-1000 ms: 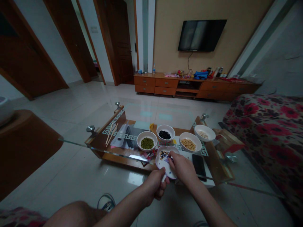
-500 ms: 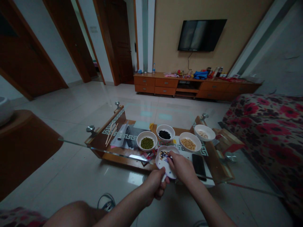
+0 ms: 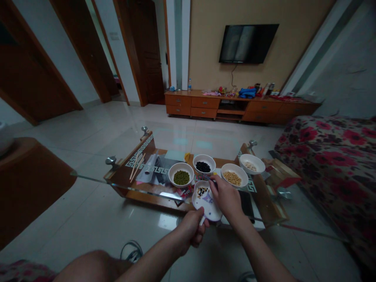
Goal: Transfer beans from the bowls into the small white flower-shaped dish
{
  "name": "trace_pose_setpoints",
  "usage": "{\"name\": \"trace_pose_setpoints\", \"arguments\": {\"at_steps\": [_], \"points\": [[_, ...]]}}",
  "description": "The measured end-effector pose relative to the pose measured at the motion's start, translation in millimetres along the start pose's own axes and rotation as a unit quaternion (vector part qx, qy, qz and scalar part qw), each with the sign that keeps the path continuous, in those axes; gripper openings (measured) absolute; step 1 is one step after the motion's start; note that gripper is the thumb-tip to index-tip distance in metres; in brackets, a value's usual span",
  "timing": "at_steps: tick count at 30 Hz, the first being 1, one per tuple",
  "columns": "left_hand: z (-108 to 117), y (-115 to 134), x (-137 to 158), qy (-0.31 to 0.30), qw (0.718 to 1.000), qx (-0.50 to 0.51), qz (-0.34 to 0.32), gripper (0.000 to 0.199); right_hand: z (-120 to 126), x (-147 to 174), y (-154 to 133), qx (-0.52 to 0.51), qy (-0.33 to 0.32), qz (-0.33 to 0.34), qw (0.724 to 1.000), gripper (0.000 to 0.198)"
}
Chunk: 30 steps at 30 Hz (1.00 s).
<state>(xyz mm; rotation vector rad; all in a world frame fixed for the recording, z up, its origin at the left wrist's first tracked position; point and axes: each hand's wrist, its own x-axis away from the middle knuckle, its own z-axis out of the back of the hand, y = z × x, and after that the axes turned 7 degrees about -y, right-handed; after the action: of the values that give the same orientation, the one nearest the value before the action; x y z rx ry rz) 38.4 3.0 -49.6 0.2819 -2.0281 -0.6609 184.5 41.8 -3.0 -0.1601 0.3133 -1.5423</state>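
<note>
My left hand (image 3: 192, 229) is closed round the short handle of a white, scalloped plate (image 3: 213, 213) printed with a purple figure. Black and yellowish beans (image 3: 202, 191) lie mixed together in the plate's far left part. Pinched in my right hand (image 3: 226, 196) is a thin, dark tweezer-like tool (image 3: 206, 177), above the plate's far edge; its tip is near the bowl of black beans (image 3: 203, 167). Whether the tip grips anything is too small to tell. Around the plate stand bowls of green beans (image 3: 181, 178), yellow soybeans (image 3: 232, 178) and pale, flat pieces (image 3: 250, 166).
The bowls rest on a glass-topped table (image 3: 96, 179). Chopsticks (image 3: 137, 167) and a clear plastic sheet (image 3: 150, 164) are at the left. A dark phone (image 3: 247, 203) lies partly behind my right forearm. A flowered sofa (image 3: 331, 141) stands at the right, a TV cabinet (image 3: 205, 102) beyond.
My right hand has lifted the thin tool away from the beans on the plate, moving it forward toward the black-bean bowl. My left hand still holds the plate. The view has shifted slightly.
</note>
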Motion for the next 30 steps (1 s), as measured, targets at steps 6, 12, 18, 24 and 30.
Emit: {"name": "trace_pose_setpoints", "arguments": {"at_steps": [6,12,18,24,30], "points": [[0,0,1,-0.009,1.000,-0.003,0.002,0.049,2,-19,-4,-0.009,0.048,-0.059,0.997,0.024],[-1,2,5,-0.001,1.000,-0.008,0.008,0.048,7,-18,-5,0.012,0.030,-0.084,0.996,0.026],[0,3,5,-0.008,1.000,-0.002,0.005,0.048,11,-2,1,0.032,-0.046,-0.084,0.995,0.026],[0,2,3,-0.008,1.000,-0.005,0.005,0.048,5,9,5,0.043,-0.110,-0.051,0.992,0.025],[-1,3,5,-0.002,1.000,-0.010,-0.008,0.048,4,10,-2,0.038,-0.154,-0.029,0.987,0.022]]}}
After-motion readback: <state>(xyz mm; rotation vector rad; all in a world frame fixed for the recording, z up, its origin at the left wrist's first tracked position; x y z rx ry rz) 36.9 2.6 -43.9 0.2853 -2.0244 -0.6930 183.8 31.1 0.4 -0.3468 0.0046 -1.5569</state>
